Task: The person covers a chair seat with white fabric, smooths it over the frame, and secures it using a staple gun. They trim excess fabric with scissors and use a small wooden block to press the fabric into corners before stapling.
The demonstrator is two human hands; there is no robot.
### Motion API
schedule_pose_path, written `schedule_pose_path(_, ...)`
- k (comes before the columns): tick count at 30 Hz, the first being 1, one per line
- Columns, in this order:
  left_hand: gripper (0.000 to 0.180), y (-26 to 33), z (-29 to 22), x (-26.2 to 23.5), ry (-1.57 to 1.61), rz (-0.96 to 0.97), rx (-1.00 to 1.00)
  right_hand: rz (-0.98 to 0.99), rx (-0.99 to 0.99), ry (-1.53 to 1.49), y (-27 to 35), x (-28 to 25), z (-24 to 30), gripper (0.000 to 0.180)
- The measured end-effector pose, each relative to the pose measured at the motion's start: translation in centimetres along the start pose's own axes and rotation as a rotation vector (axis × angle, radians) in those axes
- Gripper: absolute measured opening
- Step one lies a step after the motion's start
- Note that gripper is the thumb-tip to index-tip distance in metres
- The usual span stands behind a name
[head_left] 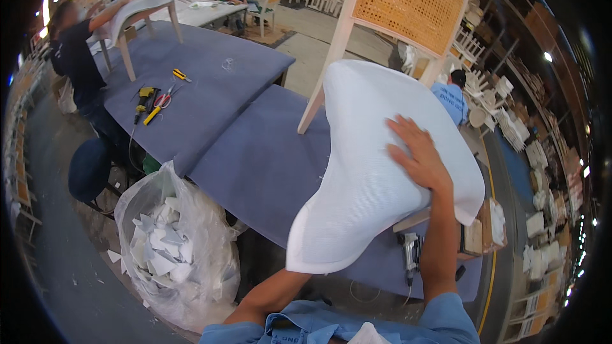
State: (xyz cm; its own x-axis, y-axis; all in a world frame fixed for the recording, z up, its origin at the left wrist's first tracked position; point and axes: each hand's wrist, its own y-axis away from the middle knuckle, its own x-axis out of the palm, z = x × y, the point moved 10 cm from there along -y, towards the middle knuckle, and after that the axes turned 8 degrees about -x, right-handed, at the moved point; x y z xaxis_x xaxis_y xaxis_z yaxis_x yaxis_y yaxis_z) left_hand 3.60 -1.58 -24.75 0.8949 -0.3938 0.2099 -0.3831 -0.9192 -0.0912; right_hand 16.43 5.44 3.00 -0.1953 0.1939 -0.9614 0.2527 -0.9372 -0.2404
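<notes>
In the head view, the person's right hand [417, 153] lies flat, fingers spread and gripping nothing, on a white sheet [363, 159] draped over the seat of a cane-backed chair [408, 0] on the blue table [255, 165]. The left hand is hidden under the sheet's near corner; its grip cannot be told. Lettering marks a co-worker's light-blue shirt [451, 102].

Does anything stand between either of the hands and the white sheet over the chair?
Nothing visible for the right hand: it lies directly on the white sheet. The left hand is hidden by the sheet's near edge, so I cannot tell there.
</notes>
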Motion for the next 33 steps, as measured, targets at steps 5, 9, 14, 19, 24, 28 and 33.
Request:
schedule_pose_path(5,0.054,2.3,-1.5,2.5,-0.351,0.049,0.182,0.070,-0.098,-0.027,-0.6,1.4,4.0,0.060)
schedule_pose_path(9,0.054,5.4,-3.3,2.2,-0.648,0.047,0.361,0.022,-0.093,-0.014,0.5,1.2,3.5,0.061)
schedule_pose_path(14,0.052,10.4,-8.0,3.5,-0.452,-0.187,0.399,-0.025,-0.159,0.031,1.0,1.3,3.3,0.062)
schedule_pose_path(19,0.045,8.3,-6.6,3.4,-0.076,-0.465,-0.056,-0.037,-0.157,0.012,1.2,1.8,3.0,0.069)
schedule_pose_path(24,0.053,6.5,-9.3,4.2,0.609,-0.603,0.202,0.006,-0.144,0.004,0.9,2.1,3.0,0.072)
schedule_pose_path(28,0.057,6.1,-9.6,4.0,0.494,-0.571,0.086,0.031,-0.129,0.003,1.2,2.0,2.8,0.072)
schedule_pose_path(33,0.058,7.3,-10.5,3.6,0.273,-0.580,0.121,0.039,-0.117,0.015,1.2,1.8,3.1,0.070)
